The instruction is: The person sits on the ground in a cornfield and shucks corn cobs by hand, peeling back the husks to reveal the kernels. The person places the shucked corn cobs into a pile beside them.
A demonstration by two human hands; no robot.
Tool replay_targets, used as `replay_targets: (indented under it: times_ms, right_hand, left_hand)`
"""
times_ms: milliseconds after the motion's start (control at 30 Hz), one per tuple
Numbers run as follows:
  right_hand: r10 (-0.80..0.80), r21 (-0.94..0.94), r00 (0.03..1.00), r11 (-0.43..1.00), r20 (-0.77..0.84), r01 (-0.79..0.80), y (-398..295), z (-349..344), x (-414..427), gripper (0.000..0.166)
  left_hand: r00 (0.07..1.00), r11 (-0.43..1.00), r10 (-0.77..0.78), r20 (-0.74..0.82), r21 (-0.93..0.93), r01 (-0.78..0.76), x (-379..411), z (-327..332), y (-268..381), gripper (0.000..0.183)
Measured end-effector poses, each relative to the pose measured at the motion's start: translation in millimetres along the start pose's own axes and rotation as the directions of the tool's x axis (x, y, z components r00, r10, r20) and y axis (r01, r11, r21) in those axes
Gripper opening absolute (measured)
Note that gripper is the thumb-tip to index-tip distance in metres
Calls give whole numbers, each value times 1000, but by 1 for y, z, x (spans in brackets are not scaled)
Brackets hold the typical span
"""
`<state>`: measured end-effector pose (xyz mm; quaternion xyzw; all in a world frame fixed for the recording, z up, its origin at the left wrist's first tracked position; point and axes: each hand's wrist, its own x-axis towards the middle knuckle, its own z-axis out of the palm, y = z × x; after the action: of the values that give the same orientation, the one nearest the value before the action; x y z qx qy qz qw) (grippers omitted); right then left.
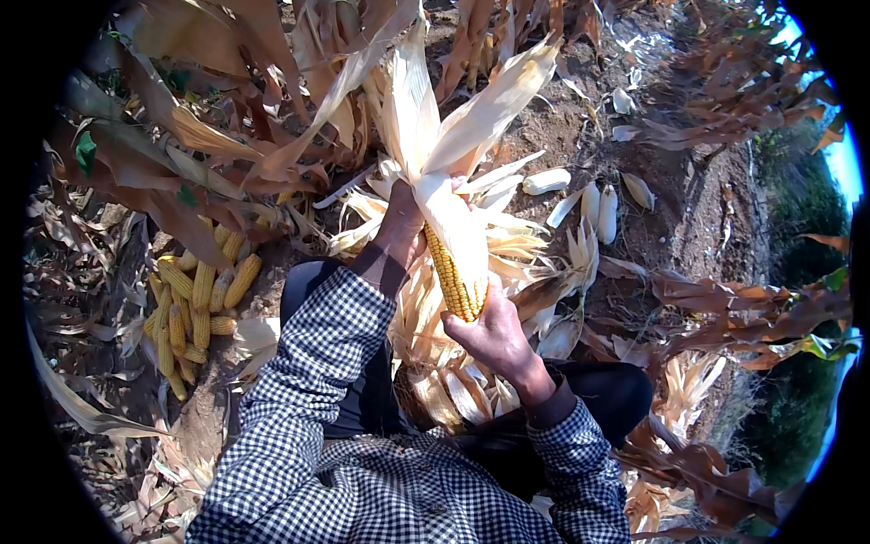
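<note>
Between my two hands is an ear of corn (448, 275) with yellow kernels bared along its left side and lower end. Pale dry husk (452, 217) still covers its right side, and long husk leaves spread upward from its base. My left hand (402, 221) grips the ear near the husk end; some of its fingers are hidden behind the husk. My right hand (493, 333) is closed around the lower tip, with the thumb against the kernels. Loose husks (414, 326) lie beneath the ear, between my knees.
Husked yellow cobs (202, 285) are heaped on the soil at the left. Several pale ears (607, 214) lie on the ground at the right. Dry corn stalks and leaves (224, 41) hang over the upper left, and more brown leaves (720, 299) reach in from the right.
</note>
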<state>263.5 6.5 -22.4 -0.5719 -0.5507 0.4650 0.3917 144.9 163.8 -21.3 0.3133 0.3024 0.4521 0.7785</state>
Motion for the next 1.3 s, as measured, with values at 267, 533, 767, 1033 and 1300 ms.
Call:
replay_targets:
  times_ms: [267,533,767,1033,1300]
  right_hand:
    - [-52,-323,997,946,-57,31,-3,4,-1,68]
    - [-67,187,992,981,106,46,15,-11,-2,67]
    - [-37,714,856,571,516,-406,24,-14,-8,65]
    - [17,696,874,597,486,-399,18,8,-2,62]
    - [281,535,960,812,-8,-234,32,9,-4,39]
  left_hand:
    - [996,965,-82,-17,-249,76,20,-26,2,33]
    - [974,948,-197,112,-230,218,3,-14,14,29]
    - [919,947,104,379,-321,25,-11,0,25,49]
    - [998,1000,-7,-62,-13,6,7,-33,59,39]
    - [856,997,77,-511,28,-73,26,-48,49,67]
